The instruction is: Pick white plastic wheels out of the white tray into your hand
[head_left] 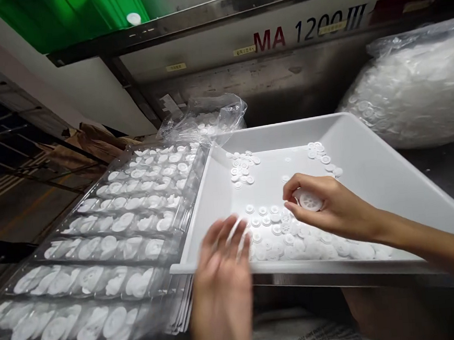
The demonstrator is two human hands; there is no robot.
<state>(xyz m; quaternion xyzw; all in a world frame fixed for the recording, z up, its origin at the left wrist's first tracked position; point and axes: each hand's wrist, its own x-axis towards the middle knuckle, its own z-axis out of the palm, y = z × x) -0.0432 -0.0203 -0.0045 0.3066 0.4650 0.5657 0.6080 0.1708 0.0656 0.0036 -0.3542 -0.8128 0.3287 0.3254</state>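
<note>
My right hand (324, 204) pinches a white plastic spoked disc (309, 201) between thumb and fingers, above a wide white tray (351, 144). Many small white plastic discs (287, 238) lie loose in a spread on the tray floor, with smaller clusters (240, 169) further back. My left hand (222, 280) is motion-blurred at the tray's front left corner, fingers apart, with nothing clearly in it. To its left lies a stack of clear plastic blister trays (99, 243), its pockets filled with white discs.
A bulging clear bag of white discs (413, 92) lies at the right, and a smaller open bag (203, 122) lies behind the tray. A machine panel marked MA 1200 III (310, 30) stands behind. Brown cardboard (87, 149) and a green bin (65, 15) are at the back left.
</note>
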